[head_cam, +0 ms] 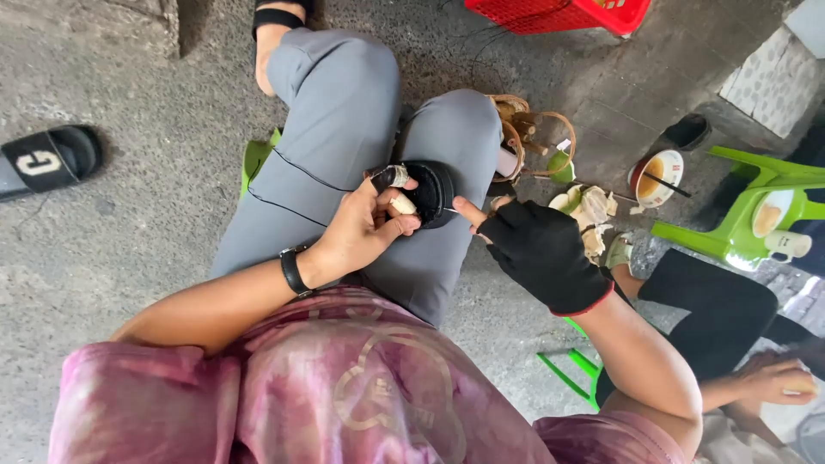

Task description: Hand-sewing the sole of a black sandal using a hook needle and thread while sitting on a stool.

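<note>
**Hands at work on a black shoe on the lap**

Left hand [365, 228], bare with taped fingertips and a black wristband, is what I see clamped around a black shoe [430, 193] resting on my grey-trousered knees. My right hand [537, 249], in a black fingerless glove, pinches a thin needle [450, 210] at the shoe's edge. Black thread [296, 167] trails across my thigh. Further out on the concrete floor [155, 206]: a green stool [756, 215], a red basket [559, 13], a black sandal [47, 159], a bowl [655, 179]. Another person's hand [773, 378] shows lower right.
</note>
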